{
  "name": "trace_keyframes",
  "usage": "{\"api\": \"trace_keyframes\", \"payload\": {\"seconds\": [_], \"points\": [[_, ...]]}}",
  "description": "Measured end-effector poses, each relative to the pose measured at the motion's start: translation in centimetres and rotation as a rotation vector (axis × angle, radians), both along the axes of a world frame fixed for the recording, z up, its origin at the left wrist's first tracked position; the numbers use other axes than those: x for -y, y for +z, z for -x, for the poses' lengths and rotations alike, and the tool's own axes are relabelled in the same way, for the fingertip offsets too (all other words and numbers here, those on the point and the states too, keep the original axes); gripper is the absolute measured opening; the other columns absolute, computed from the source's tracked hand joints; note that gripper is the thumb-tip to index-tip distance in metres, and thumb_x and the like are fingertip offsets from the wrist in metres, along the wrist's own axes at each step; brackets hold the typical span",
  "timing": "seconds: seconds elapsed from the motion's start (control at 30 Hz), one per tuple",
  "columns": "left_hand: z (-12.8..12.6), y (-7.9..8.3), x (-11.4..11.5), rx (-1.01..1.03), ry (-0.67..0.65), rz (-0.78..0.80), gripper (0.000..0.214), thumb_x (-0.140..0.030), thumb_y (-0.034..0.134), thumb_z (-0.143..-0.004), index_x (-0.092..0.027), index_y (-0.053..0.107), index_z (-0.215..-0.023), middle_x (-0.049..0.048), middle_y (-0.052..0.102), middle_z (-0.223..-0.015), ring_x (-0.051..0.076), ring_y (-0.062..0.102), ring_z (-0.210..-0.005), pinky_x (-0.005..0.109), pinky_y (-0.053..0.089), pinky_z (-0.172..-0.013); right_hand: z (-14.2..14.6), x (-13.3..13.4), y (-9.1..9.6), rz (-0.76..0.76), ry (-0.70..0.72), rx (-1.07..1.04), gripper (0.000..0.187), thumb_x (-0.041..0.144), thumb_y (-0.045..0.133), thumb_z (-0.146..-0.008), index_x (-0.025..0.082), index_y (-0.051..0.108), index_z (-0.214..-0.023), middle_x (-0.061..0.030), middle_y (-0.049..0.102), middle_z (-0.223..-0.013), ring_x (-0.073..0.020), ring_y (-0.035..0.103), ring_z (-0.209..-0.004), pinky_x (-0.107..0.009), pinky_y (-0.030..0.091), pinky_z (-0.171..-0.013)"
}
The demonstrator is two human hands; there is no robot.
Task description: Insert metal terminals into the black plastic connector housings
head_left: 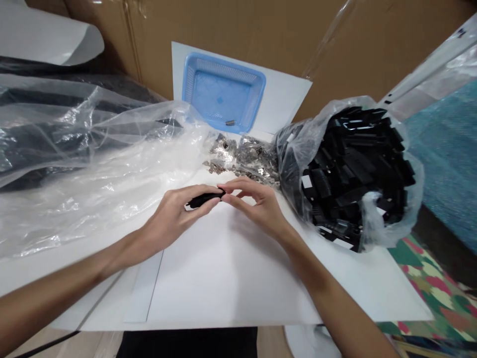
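Note:
A small, dark, elongated black plastic piece (204, 199) is held above the white work surface, its left end sticking out past the fingers. My left hand (175, 211) is closed around it, thumb below and fingers above. At the piece's right end, my right hand (257, 201) pinches with thumb and forefinger; whether a smaller part sits between those fingertips is hidden. Just beyond my hands lie small shiny metal pieces (257, 171), some loose and some in clear bags.
To the right stands a clear plastic bag (413, 199) full of black plastic pieces (350, 164). A blue basket (187, 92) with one small dark piece (230, 122) is at the back. Clear plastic sheeting (93, 184) covers the left side. Cardboard (242, 25) stands behind.

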State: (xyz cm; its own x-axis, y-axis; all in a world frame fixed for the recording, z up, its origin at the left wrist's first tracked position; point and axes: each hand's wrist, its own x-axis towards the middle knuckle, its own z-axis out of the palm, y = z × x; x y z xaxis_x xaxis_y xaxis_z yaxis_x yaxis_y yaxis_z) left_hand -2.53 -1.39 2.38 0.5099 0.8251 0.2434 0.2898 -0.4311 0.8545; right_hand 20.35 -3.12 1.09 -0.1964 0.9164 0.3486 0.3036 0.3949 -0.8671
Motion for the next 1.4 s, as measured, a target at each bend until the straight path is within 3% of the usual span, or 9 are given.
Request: {"api": "trace_keyframes", "payload": {"seconds": [0.1,0.17,0.4,0.67,0.9,1.0,1.17,1.3,1.4], "points": [[-0.4,0.5,-0.2,0.071,0.098,0.18,0.032,-0.047,0.069,-0.1,-0.022,0.082,-0.113,0.0036,0.079,-0.086,0.017,0.07,-0.074,0.026,0.054,-0.065,1.2,0.3,-0.8,-0.137,-0.043,0.006,0.027,0.03,0.074,-0.097,0.029,0.079,-0.124,-0.005,0.079,-0.112,-0.0183,0.071,-0.096,-0.031,0.063,-0.076],[-0.4,0.7,-0.5,0.098,0.126,0.251,0.032,-0.048,0.07,-0.098,-0.02,0.082,-0.108,0.0022,0.074,-0.075,0.017,0.067,-0.072,0.026,0.05,-0.063,1.9,0.5,-1.4,-0.237,-0.089,0.075,0.03,0.027,0.068,-0.102,0.028,0.075,-0.131,-0.0061,0.079,-0.114,-0.0195,0.071,-0.098,-0.034,0.064,-0.08],[-0.3,1.1,-1.0,0.161,0.116,0.365,0.026,-0.042,0.072,-0.094,-0.018,0.081,-0.093,0.003,0.074,-0.074,0.017,0.068,-0.072,0.029,0.056,-0.074,2.8,0.9,-2.1,-0.443,-0.17,0.347,0.032,0.022,0.054,-0.109,0.024,0.064,-0.14,-0.0079,0.079,-0.109,-0.0231,0.072,-0.094,-0.043,0.062,-0.09],[-0.1,1.4,-1.2,0.199,0.078,0.505,0.027,-0.042,0.076,-0.091,-0.016,0.084,-0.096,0.0081,0.08,-0.085,0.015,0.064,-0.07,0.028,0.055,-0.072,2.3,1.1,-1.8,-0.508,-0.058,0.549,0.038,0.01,0.038,-0.111,0.015,0.057,-0.144,-0.0149,0.074,-0.119,-0.0278,0.068,-0.105,-0.047,0.06,-0.094],[0.9,1.6,-2.4,0.119,-0.029,0.673,0.032,-0.047,0.078,-0.088,-0.015,0.083,-0.091,0.0094,0.08,-0.081,0.011,0.055,-0.065,0.026,0.049,-0.067,1.1,1.0,-0.2,-0.572,0.072,0.75,0.03,0.013,0.042,-0.112,0.008,0.068,-0.124,-0.0151,0.075,-0.106,-0.028,0.069,-0.097,-0.043,0.06,-0.089],[1.1,1.8,-2.8,0.072,-0.066,0.685,0.035,-0.05,0.077,-0.089,-0.016,0.081,-0.094,0.0093,0.079,-0.085,0.012,0.056,-0.066,0.026,0.05,-0.067,1.1,0.7,-0.3,-0.508,0.069,0.665,0.026,0.023,0.048,-0.113,0.014,0.068,-0.126,-0.0117,0.076,-0.104,-0.0253,0.072,-0.099,-0.039,0.061,-0.087],[0.9,0.8,-2.8,0.134,-0.062,0.617,0.047,-0.06,0.077,-0.088,-0.02,0.065,-0.11,0.0063,0.078,-0.087,0.017,0.067,-0.072,0.032,0.053,-0.072,1.9,0.1,-1.0,-0.374,0.006,0.257,0.02,0.03,0.061,-0.108,0.021,0.068,-0.125,-0.0074,0.077,-0.111,-0.0185,0.075,-0.096,-0.032,0.063,-0.087],[1.0,0.4,-3.2,0.071,0.047,0.493,0.071,-0.078,0.074,-0.079,-0.024,0.052,-0.12,0.0015,0.075,-0.078,0.023,0.071,-0.073,0.037,0.054,-0.072,2.0,-0.8,-0.5,-0.426,-0.025,0.194,0.014,0.029,0.062,-0.108,0.024,0.071,-0.117,-0.007,0.076,-0.107,-0.0202,0.074,-0.097,-0.034,0.063,-0.086],[1.4,0.4,-3.7,0.021,0.111,0.353,0.073,-0.084,0.069,-0.08,-0.025,0.052,-0.119,0.0018,0.074,-0.084,0.022,0.07,-0.073,0.037,0.053,-0.07,0.4,-2.0,1.5,-0.497,-0.145,0.216,0.014,0.032,0.062,-0.108,0.024,0.072,-0.113,-0.0064,0.075,-0.103,-0.021,0.073,-0.092,-0.036,0.063,-0.085]]}}
